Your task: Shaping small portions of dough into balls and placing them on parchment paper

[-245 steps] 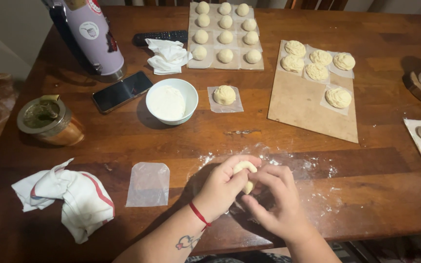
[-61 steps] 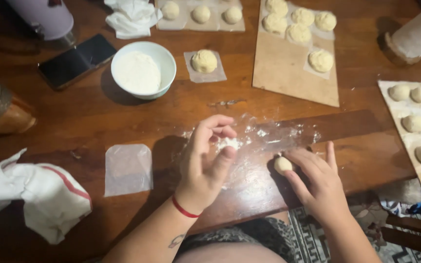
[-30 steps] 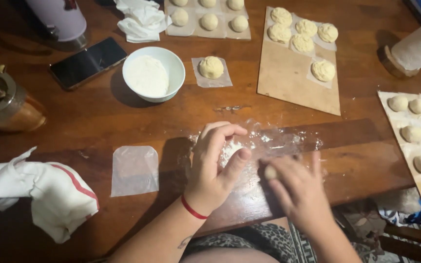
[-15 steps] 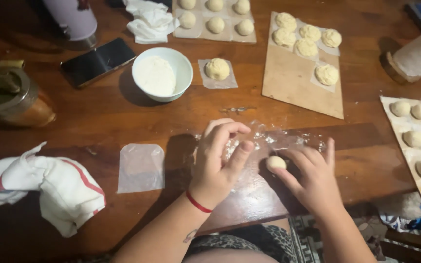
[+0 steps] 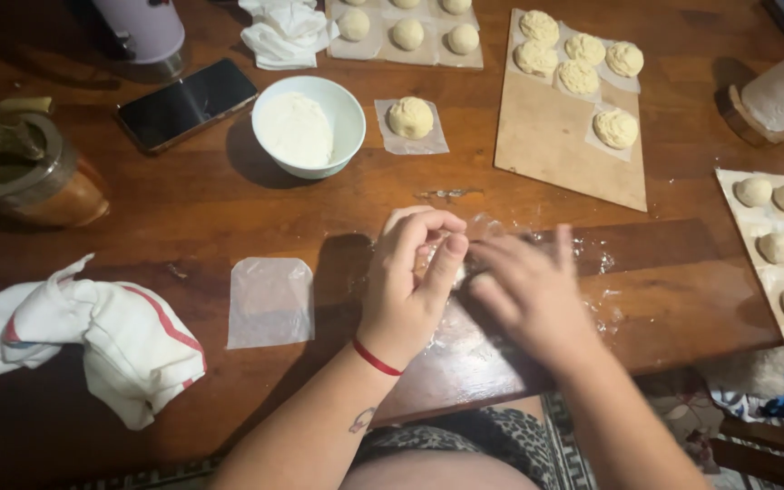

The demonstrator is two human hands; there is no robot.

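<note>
My left hand (image 5: 407, 289) rests on the floured patch (image 5: 593, 258) of the wooden table, fingers curled and pinched over a bit of pale dough (image 5: 436, 258) that is mostly hidden. A red band circles its wrist. My right hand (image 5: 530, 292) is blurred, just right of the left, with its fingers reaching in to touch the left fingertips. Whether it holds a dough piece is hidden. A bare translucent paper square (image 5: 270, 301) lies to the left of the hands.
Behind the hands stand a white flour bowl (image 5: 348, 102), one dough ball on paper (image 5: 410, 116) and a wooden board (image 5: 555, 145) with flattened dough. A tray of dough balls (image 5: 778, 247) is at right. Cloth (image 5: 111, 336), phone (image 5: 188, 102) and jar (image 5: 29, 177) lie at left.
My right hand, which held a small dough piece apart from the left, has moved left until its fingers meet my left hand. The left hand has stayed on the floured spot.
</note>
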